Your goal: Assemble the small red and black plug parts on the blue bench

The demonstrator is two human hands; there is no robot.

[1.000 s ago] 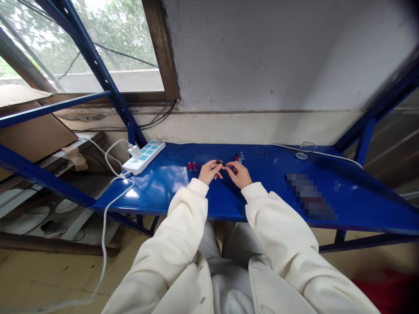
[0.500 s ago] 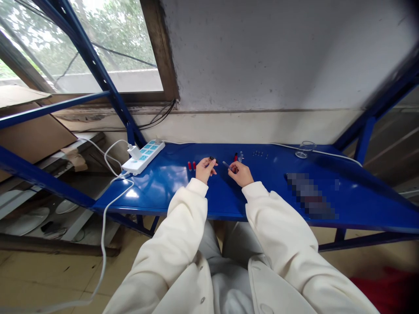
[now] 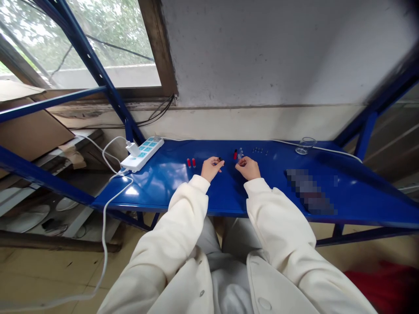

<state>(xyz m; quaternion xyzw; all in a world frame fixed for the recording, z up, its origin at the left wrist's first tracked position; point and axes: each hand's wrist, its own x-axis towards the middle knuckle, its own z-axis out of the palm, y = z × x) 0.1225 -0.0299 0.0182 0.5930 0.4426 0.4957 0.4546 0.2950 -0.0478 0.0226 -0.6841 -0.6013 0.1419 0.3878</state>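
Observation:
My left hand rests on the blue metal shelf, its fingers pinched on a small dark part. My right hand is curled beside a small clear piece and a red part; what its fingers hold, if anything, I cannot make out. Two small red parts lie left of my left hand. A row of several tiny dark pieces sits behind my right hand. Both arms wear cream sleeves.
A white power strip with a plugged charger and white cable lies at the shelf's left end. A small glass dish stands at the back right. Blue frame bars, a window and cardboard are on the left.
My hands were together holding a small dark part and a thin piece; they have moved apart. My right hand has gone back toward the clear piece and the red part.

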